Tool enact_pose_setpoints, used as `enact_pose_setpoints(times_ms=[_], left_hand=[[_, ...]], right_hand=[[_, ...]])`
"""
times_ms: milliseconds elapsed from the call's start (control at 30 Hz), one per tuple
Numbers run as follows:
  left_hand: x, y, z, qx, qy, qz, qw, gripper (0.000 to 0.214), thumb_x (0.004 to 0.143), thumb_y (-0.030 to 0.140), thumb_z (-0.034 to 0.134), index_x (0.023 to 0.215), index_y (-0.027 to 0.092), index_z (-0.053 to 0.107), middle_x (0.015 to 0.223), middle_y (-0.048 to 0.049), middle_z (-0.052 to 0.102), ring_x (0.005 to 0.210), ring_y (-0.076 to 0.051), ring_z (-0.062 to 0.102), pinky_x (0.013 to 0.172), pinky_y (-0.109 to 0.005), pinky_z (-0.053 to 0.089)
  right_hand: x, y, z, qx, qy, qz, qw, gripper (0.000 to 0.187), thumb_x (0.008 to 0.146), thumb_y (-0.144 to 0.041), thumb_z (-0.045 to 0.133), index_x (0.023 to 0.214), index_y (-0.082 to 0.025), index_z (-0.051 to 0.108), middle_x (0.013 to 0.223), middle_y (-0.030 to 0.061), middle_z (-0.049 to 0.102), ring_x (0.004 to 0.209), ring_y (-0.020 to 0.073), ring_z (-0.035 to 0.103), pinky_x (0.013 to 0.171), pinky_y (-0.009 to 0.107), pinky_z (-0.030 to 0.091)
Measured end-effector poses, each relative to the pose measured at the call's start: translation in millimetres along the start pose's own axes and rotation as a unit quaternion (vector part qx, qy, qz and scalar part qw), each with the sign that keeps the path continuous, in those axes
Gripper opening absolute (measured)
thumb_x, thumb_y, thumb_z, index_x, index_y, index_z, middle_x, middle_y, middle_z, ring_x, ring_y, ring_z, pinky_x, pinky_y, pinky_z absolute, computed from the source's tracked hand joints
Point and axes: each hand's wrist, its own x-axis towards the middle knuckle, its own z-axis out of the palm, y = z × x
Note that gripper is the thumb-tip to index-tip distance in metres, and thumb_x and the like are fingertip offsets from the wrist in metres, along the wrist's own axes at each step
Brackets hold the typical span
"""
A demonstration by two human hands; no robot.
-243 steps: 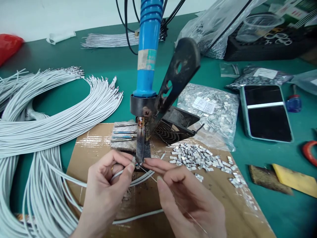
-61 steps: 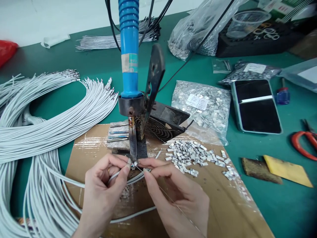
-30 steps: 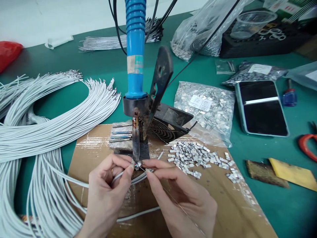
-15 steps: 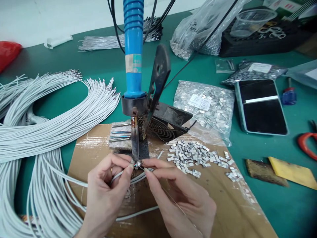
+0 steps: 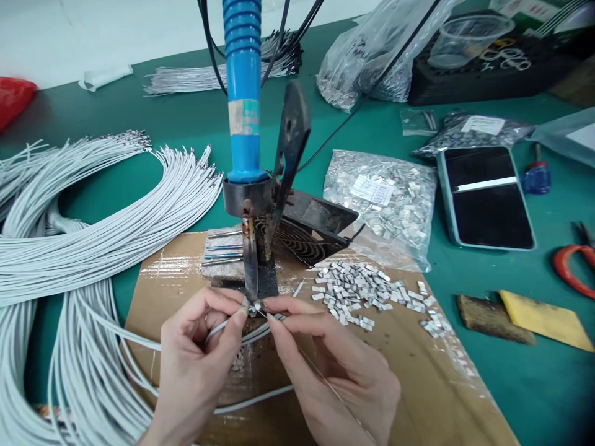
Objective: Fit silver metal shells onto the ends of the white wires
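Note:
My left hand (image 5: 198,356) pinches the end of a white cable (image 5: 215,332) between thumb and fingertips, just under the iron's tip. A soldering iron with a blue handle (image 5: 243,145) hangs upright in a metal ring holder, tip down. In my right hand (image 5: 341,359), thumb and forefinger close on a thin solder wire (image 5: 335,391) that trails down across the palm. A small shiny metal piece (image 5: 256,306) lies between the fingertips of both hands at the tip. Which fingers grip that piece is hard to make out.
Loose metal tabs (image 5: 353,291) lie on the cardboard (image 5: 418,384), right of the iron. Behind them are a bag of tabs (image 5: 381,198) and a small black fan (image 5: 311,229). Cable bundles (image 5: 106,248) fill the left. A phone (image 5: 486,204), sponges (image 5: 543,319) and red-handled pliers (image 5: 569,266) sit right.
The whole view has shifted slightly, so things appear a little further left. Both hands keep nearly the same pose at the iron's tip, holding the cable and solder wire.

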Motion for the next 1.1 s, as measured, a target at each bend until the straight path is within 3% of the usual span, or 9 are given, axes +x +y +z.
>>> enact_pose_setpoints(times_ms=[367, 567, 900, 1100], left_hand=[[1.0, -0.8, -2.4, 0.010, -0.013, 0.011, 1.000, 0.013, 0.080, 0.016, 0.078, 0.069, 0.019, 0.073, 0.084, -0.0037, 0.074, 0.057, -0.010, 0.056, 0.044, -0.018, 0.036], [-0.7, -0.2, 0.2, 0.028, -0.006, 0.012, 1.000, 0.012, 0.079, 0.018, 0.079, 0.068, 0.020, 0.072, 0.081, -0.0035, 0.074, 0.067, -0.013, 0.062, 0.045, -0.017, 0.037], [-3.6, -1.0, 0.1, 0.029, 0.004, 0.021, 0.999, 0.012, 0.081, 0.018, 0.077, 0.070, 0.023, 0.074, 0.086, -0.0036, 0.076, 0.075, -0.015, 0.066, 0.041, -0.016, 0.033], [-3.9, -1.3, -0.2, 0.038, 0.000, 0.036, 0.999, 0.012, 0.081, 0.018, 0.077, 0.071, 0.023, 0.073, 0.084, -0.0039, 0.075, 0.082, -0.017, 0.067, 0.041, -0.016, 0.030]], right_hand=[[-2.2, 1.7, 1.5, 0.013, 0.003, -0.013, 1.000, 0.019, 0.089, -0.006, 0.071, 0.083, -0.024, 0.074, 0.098, 0.0020, 0.082, 0.086, 0.0158, 0.078, 0.081, 0.024, 0.063], [-1.7, 5.1, 1.3, 0.002, -0.006, -0.011, 1.000, 0.020, 0.090, -0.007, 0.070, 0.084, -0.025, 0.072, 0.101, -0.0019, 0.081, 0.091, 0.0119, 0.077, 0.084, 0.019, 0.059], [-1.4, 4.0, 1.8, -0.006, -0.008, -0.005, 1.000, 0.015, 0.092, -0.011, 0.069, 0.083, -0.023, 0.071, 0.100, 0.0044, 0.080, 0.093, 0.0178, 0.077, 0.082, 0.027, 0.061], [-1.1, 2.4, 2.6, -0.011, 0.003, -0.012, 1.000, 0.016, 0.091, -0.010, 0.070, 0.083, -0.023, 0.072, 0.098, 0.0033, 0.080, 0.084, 0.0164, 0.076, 0.079, 0.026, 0.062]])
